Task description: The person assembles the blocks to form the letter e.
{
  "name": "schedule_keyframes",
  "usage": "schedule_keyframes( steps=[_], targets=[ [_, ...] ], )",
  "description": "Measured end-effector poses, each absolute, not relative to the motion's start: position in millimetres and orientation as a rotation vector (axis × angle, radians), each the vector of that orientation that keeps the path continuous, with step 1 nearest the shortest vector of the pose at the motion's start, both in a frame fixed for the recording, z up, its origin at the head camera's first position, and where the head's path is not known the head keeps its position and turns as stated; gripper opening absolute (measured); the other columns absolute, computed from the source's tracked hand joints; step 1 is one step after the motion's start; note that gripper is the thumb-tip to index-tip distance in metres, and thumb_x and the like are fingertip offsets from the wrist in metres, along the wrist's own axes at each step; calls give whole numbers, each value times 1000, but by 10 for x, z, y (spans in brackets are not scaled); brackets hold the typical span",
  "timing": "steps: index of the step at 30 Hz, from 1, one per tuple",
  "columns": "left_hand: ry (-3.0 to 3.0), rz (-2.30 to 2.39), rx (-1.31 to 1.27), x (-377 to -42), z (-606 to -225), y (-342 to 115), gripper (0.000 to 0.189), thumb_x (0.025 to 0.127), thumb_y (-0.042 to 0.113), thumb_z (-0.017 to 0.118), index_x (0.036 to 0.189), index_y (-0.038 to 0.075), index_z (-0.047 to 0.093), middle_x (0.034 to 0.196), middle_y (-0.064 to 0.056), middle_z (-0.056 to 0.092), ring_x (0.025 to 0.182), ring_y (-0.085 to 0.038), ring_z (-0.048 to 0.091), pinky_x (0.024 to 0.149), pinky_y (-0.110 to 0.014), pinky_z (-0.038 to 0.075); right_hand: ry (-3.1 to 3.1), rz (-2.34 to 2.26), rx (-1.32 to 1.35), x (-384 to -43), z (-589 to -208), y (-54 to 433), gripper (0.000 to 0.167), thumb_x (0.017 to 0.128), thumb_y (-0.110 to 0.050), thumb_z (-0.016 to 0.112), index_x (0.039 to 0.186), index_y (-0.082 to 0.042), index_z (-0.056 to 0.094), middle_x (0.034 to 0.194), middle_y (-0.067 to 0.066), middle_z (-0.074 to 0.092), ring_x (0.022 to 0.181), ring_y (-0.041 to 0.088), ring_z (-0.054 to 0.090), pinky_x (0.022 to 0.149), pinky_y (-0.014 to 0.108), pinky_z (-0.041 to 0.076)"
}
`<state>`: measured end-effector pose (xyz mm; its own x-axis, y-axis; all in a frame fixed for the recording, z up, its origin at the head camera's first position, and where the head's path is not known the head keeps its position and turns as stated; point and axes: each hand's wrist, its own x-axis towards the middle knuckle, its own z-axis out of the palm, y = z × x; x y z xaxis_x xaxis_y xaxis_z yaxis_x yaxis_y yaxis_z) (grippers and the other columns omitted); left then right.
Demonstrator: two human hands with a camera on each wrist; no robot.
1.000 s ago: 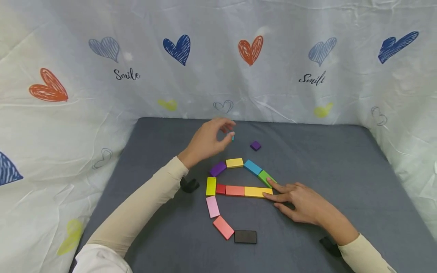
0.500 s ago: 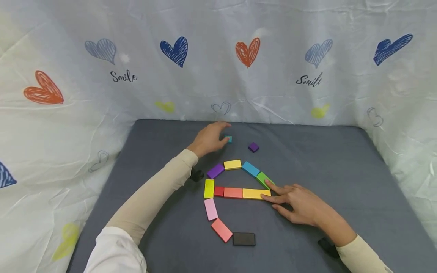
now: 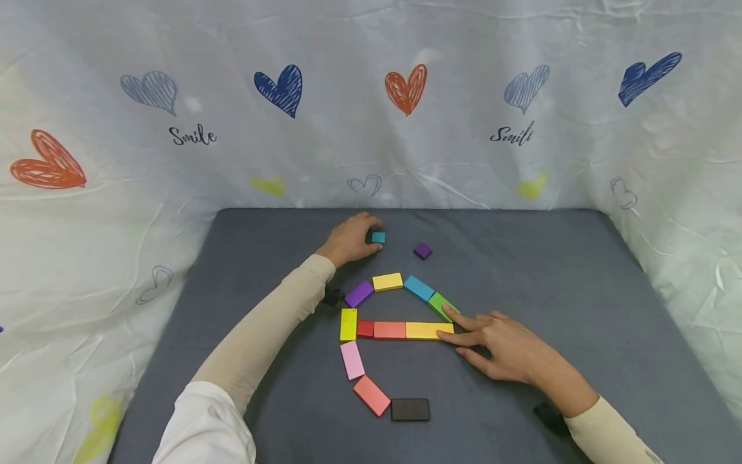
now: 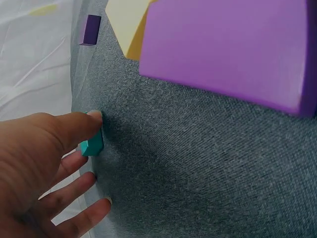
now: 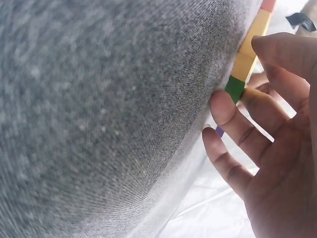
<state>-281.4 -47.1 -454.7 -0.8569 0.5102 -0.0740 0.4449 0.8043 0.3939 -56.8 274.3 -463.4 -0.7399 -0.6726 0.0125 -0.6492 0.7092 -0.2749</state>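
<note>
My left hand (image 3: 350, 238) is at the far side of the table, pinching a small teal block (image 3: 378, 238) between thumb and fingers. The left wrist view shows the thumb tip against one end of this teal block (image 4: 92, 144); the index fingertip is hidden behind it. My right hand (image 3: 501, 341) has its fingers extended, one fingertip on the green block (image 3: 442, 305) and another on the end of the long yellow block (image 3: 428, 330). In the right wrist view its fingers (image 5: 223, 106) overlap the green block (image 5: 235, 89).
Other blocks form a curve: purple (image 3: 359, 294), pale yellow (image 3: 387, 282), blue (image 3: 418, 288), lime (image 3: 348, 324), pink (image 3: 352, 360), coral (image 3: 372, 396) and black (image 3: 409, 410). Red (image 3: 365, 328) and salmon blocks (image 3: 390, 330) run across it. A small dark purple block (image 3: 422, 251) lies beyond.
My left hand has come down around the teal block, which now shows a wider face and sits slightly further left. The right hand stays on the same blocks. The head view has shifted slightly.
</note>
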Motion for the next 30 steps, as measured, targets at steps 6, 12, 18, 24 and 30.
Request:
schedule_keyframes(
  steps=[6, 12, 18, 24, 30],
  targets=[
    [2835, 545, 776, -2825, -4578, -454, 42, 99, 28, 78, 138, 13, 70, 131, -7, 64, 114, -23, 64, 99, -45, 55, 2818, -405, -1091, -566, -4631, 2744, 47, 102, -33, 71, 148, -40, 60, 162, 0, 47, 114, 12, 68, 99, 50, 52],
    [2859, 532, 751, -2812, -4612, -447, 35, 99, 27, 77, 131, 13, 74, 124, -5, 65, 108, -21, 65, 94, -42, 57, 2811, -401, -1097, -570, -4636, 2733, 47, 103, -33, 71, 148, -40, 60, 163, 0, 47, 109, 10, 68, 98, 49, 53],
    [2891, 544, 765, -2810, -4639, -441, 35, 100, 27, 77, 131, 13, 75, 129, -7, 66, 113, -23, 67, 94, -42, 57, 2821, -395, -1092, -578, -4634, 2739, 47, 102, -33, 71, 148, -40, 60, 163, 0, 48, 108, 10, 68, 100, 50, 53],
    [2888, 588, 763, -2789, -4620, -472, 36, 100, 27, 77, 132, 12, 74, 130, -8, 67, 116, -24, 66, 96, -43, 57, 2837, -391, -1117, -579, -4635, 2728, 48, 101, -30, 73, 147, -38, 62, 162, 1, 49, 105, 9, 67, 99, 50, 53],
    [2903, 744, 742, -2701, -4505, -606, 38, 99, 31, 78, 132, 13, 73, 126, -8, 67, 114, -24, 67, 95, -43, 57, 2828, -405, -1126, -577, -4634, 2720, 48, 102, -28, 72, 147, -37, 62, 161, 2, 49, 104, 11, 68, 97, 51, 54]
  ],
)
